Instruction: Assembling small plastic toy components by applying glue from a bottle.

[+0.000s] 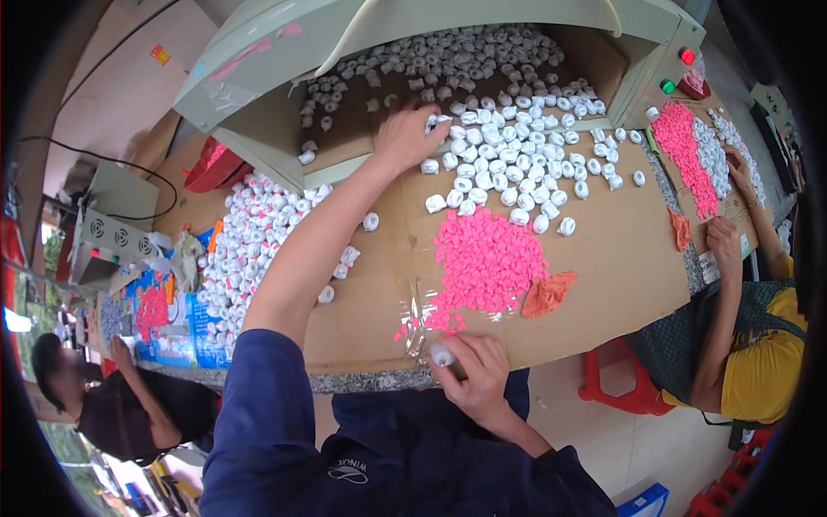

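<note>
My left hand [412, 138] reaches to the front opening of the grey metal box. Its thumb and forefinger close round a small white plastic part [439, 120], partly hidden by the fingers. Down at the table's near edge, my right hand [479, 372] grips a whitish rounded piece [443, 354]; the fingers cover much of it. Between the hands lies a heap of small flat pink pieces [489, 263]. Many white ring-like parts [508, 159] spread from the box's mouth onto the cardboard [603, 258]. A crumpled orange scrap [549, 294] sits beside the pink heap.
The grey metal box [250, 86] has red and green buttons on its right side. A big pile of white parts with pink bits [258, 250] lies left of my forearm. Co-workers sit at either side; one's hand [725, 246] is near another pink heap [685, 155].
</note>
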`<state>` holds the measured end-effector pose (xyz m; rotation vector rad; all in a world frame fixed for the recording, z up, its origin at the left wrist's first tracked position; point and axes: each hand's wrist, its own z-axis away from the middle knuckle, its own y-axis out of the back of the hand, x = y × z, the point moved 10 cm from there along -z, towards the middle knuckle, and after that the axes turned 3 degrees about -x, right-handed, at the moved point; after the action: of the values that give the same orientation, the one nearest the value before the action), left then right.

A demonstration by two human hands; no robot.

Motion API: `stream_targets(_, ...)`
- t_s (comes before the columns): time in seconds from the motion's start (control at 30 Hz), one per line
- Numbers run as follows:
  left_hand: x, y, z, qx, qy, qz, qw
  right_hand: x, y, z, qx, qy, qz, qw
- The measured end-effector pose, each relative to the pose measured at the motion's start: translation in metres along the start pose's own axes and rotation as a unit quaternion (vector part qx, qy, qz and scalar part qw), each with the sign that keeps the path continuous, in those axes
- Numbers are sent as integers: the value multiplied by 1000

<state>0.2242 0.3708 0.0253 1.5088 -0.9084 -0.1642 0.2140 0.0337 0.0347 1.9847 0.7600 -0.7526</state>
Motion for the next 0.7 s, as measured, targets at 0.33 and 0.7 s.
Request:
stream_targets(0.33,54,26,151,66,-24,18,997,-2,1,6,19,12,7,1000)
stream_targets(0.7,69,45,249,139,16,55,989,1,-6,3,-13,-28,-8,999)
